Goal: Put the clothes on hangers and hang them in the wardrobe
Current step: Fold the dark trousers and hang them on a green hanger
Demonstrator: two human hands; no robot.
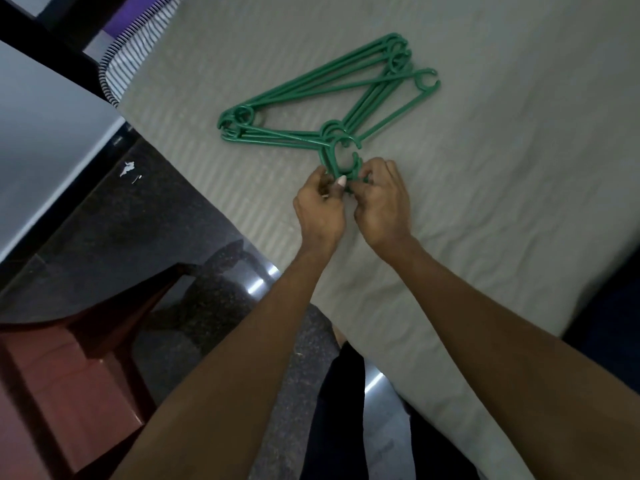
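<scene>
A bundle of green plastic hangers lies flat on a bed covered with a grey-beige ribbed sheet, roughly in the middle of the view and towards the far side. The hangers overlap in a loose stack, with their hooks gathered at the near end and their long arms fanning out to the left and to the far right. Both hands meet at the cluster of hooks at the near end of the stack. The left hand has its fingers curled in, pinching the hook ends between thumb and fingertips, one pale thumbnail showing against the green plastic. The right hand sits just beside it, touching it, with its fingers also curled round the same hooks from the right. Both bare forearms reach in from the near edge. At the far left corner of the bed a striped black-and-white fabric hangs over the edge. Left of the bed runs a dark speckled floor, and a reddish-brown wooden piece of furniture stands at the near left.
</scene>
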